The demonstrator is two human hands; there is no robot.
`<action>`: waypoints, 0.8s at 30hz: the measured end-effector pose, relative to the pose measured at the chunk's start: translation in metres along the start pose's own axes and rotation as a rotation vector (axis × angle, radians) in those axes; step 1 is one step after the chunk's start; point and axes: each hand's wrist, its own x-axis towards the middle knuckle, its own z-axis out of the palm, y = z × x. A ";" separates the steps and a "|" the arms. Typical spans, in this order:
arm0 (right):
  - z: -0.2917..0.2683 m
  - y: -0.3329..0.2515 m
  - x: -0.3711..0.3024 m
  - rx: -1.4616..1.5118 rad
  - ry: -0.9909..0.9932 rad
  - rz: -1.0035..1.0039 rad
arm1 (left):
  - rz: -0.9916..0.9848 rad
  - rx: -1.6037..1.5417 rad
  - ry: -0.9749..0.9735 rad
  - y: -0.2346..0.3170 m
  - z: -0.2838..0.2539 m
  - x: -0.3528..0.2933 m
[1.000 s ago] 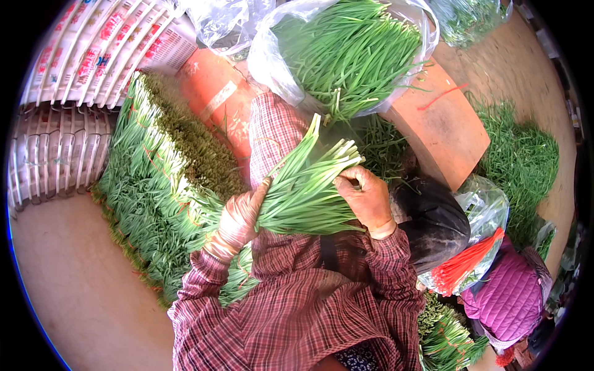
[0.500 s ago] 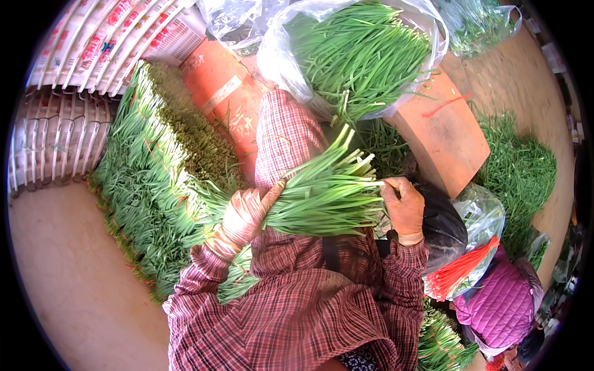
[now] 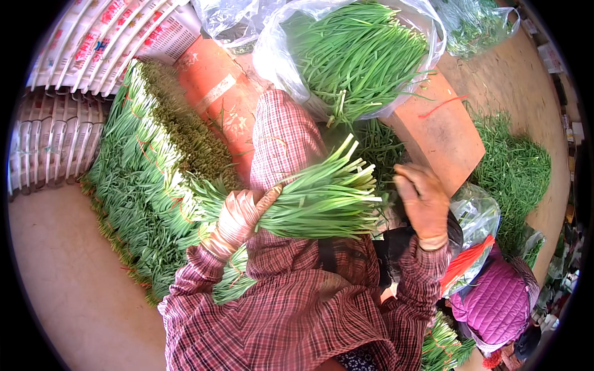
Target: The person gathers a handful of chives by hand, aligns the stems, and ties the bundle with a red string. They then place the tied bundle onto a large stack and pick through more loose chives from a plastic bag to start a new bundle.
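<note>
My left hand [image 3: 241,215], in a tan glove, is closed round a bunch of green garlic chives [image 3: 322,201] held across my lap. The pale cut stem ends fan out to the right, and the leaf ends pass under my hand. To the right of those stem ends my gloved right hand [image 3: 428,207] is raised, apart from the bunch, with its fingers loosely spread and nothing seen in them. Stacked bundles of chives [image 3: 148,185], tied with red bands, lie in a long pile beside my left arm.
Loose chives fill a clear plastic bag [image 3: 272,55] ahead. Orange-red boards [image 3: 442,123] flank it. Red ties [image 3: 467,263] lie on plastic at my right, near a person in a purple quilted garment [image 3: 498,303]. White baskets [image 3: 62,136] stand far left; scattered chives [image 3: 507,179] cover floor at right.
My right hand has left the stem ends and moved right, its fingers loosening. My left hand still grips the bunch in nearly the same place.
</note>
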 end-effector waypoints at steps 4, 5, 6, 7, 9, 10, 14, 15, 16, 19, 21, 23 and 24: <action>0.040 -0.031 0.040 -0.200 -0.280 -0.304 | 0.051 -0.032 0.049 -0.006 0.009 -0.010; 0.051 -0.031 0.044 -0.244 -0.329 -0.359 | 0.055 -0.059 0.064 -0.007 0.010 -0.009; 0.055 -0.033 0.050 -0.160 -0.450 -0.341 | 0.058 -0.085 0.078 -0.009 0.013 -0.009; 0.060 -0.033 0.055 -0.068 -0.576 -0.323 | 0.055 -0.112 0.088 -0.010 0.016 -0.011; 0.070 -0.039 0.063 -0.081 -0.861 -0.222 | 0.022 -0.131 0.076 -0.012 0.018 -0.012; 0.074 -0.039 0.062 0.029 -0.841 -0.218 | -0.008 -0.139 0.070 -0.011 0.018 -0.012; 0.096 -0.035 0.057 0.194 -0.863 -0.184 | -0.059 -0.106 0.021 -0.011 0.017 -0.013; 0.102 -0.034 0.057 0.232 -0.891 -0.191 | -0.071 -0.098 -0.004 -0.011 0.018 -0.015; 0.105 -0.033 0.059 0.265 -0.915 -0.196 | -0.068 -0.100 0.002 -0.013 0.019 -0.016; 0.107 -0.032 0.061 0.364 -0.843 -0.154 | -0.053 -0.097 0.019 -0.013 0.018 -0.017; 0.106 -0.022 0.059 0.455 -0.685 -0.094 | -0.038 -0.084 0.034 -0.008 0.009 -0.011; 0.102 -0.010 0.058 0.512 -0.574 0.045 | -0.043 -0.096 0.057 -0.007 0.010 -0.013; 0.095 -0.004 0.057 0.639 -0.562 0.067 | -0.042 -0.103 0.068 -0.006 0.010 -0.014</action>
